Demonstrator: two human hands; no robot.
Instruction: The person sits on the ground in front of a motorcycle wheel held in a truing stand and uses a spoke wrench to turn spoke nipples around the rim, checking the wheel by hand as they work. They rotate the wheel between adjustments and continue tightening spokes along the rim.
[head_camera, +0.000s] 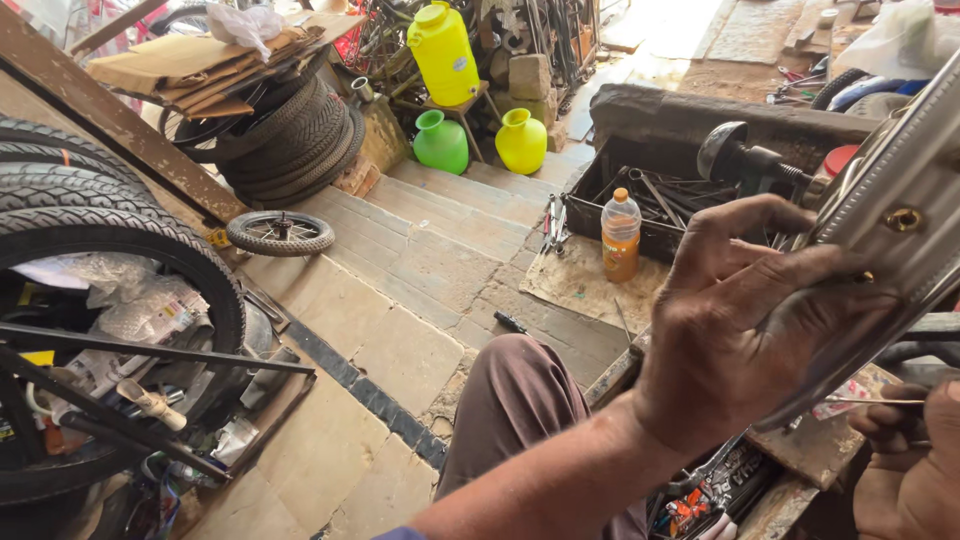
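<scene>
My left hand (745, 320) grips a shiny curved metal bicycle mudguard (890, 215) that runs diagonally from the upper right down toward the lower middle. My fingers wrap over its edge beside a small brass fitting. My right hand (910, 455) sits at the bottom right corner, below the mudguard, pinching a thin metal rod or tool (868, 401) that points left. My knee in brown trousers (515, 395) is below the left forearm.
An orange drink bottle (620, 235) stands by a black box of tools (655, 200). Tyres (90, 215) are stacked at left, with a small wheel (280, 232) on the stone floor. A yellow can (443, 52) and green and yellow pots (480, 142) stand by the steps.
</scene>
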